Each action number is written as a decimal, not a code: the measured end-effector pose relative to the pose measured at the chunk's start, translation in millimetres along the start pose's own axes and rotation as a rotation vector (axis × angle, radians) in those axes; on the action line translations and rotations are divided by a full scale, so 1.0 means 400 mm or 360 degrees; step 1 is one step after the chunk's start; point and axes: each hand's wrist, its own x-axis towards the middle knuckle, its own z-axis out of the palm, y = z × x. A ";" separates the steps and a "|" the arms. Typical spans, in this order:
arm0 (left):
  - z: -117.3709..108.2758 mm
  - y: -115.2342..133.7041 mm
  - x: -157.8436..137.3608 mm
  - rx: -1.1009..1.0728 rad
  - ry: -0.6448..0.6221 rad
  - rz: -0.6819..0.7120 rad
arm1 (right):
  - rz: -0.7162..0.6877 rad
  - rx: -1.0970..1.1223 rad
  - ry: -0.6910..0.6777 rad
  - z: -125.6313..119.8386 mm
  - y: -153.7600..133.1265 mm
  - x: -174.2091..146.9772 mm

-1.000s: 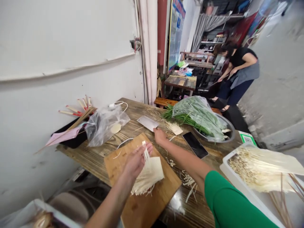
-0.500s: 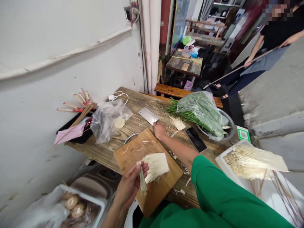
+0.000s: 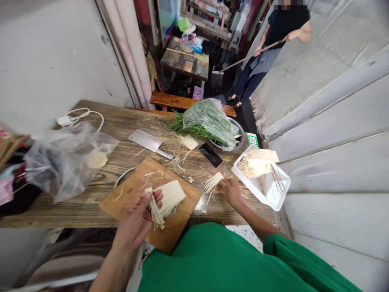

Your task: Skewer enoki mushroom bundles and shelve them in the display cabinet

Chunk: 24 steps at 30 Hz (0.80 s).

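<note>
My left hand (image 3: 140, 215) is closed on a small bunch of enoki mushrooms (image 3: 156, 213) over the wooden cutting board (image 3: 133, 182). A wider trimmed sheet of enoki (image 3: 173, 194) lies on the board beside it. My right hand (image 3: 233, 192) is low over the table, between a loose clump of enoki (image 3: 213, 181) and the white tray (image 3: 275, 200). Its loosely bent fingers are partly blurred, and nothing shows in them. The cleaver (image 3: 147, 140) lies flat beyond the board, handle toward me. Thin sticks (image 3: 278, 178) and more enoki (image 3: 258, 162) rest in the tray.
A phone (image 3: 210, 155) lies mid-table. Behind it, bagged green chives (image 3: 209, 121) rest in a metal bowl (image 3: 242, 138). A clear plastic bag (image 3: 69, 162) and a white cable (image 3: 88, 113) are at left. Another person (image 3: 282, 28) holds a long handle beyond the bench (image 3: 173, 101).
My right hand has left the cleaver and moved right toward the tray. My left hand still holds the enoki bunch. The view has swung to the right.
</note>
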 end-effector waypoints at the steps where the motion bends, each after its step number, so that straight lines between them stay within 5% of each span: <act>1: 0.025 -0.006 0.005 -0.0016 -0.0025 0.0021 | 0.0044 -0.0027 -0.0005 0.011 0.045 -0.024; 6: 0.150 -0.063 0.029 -0.0098 -0.0075 0.0063 | 0.0073 -0.0028 -0.0054 0.060 0.158 -0.012; 13: 0.278 -0.129 0.041 -0.0022 -0.0083 -0.0188 | -0.0063 0.0109 -0.0143 0.054 0.164 0.012; 24: 0.344 -0.124 0.023 0.0177 -0.0207 -0.0194 | -0.0048 0.0307 -0.0132 0.052 0.129 0.012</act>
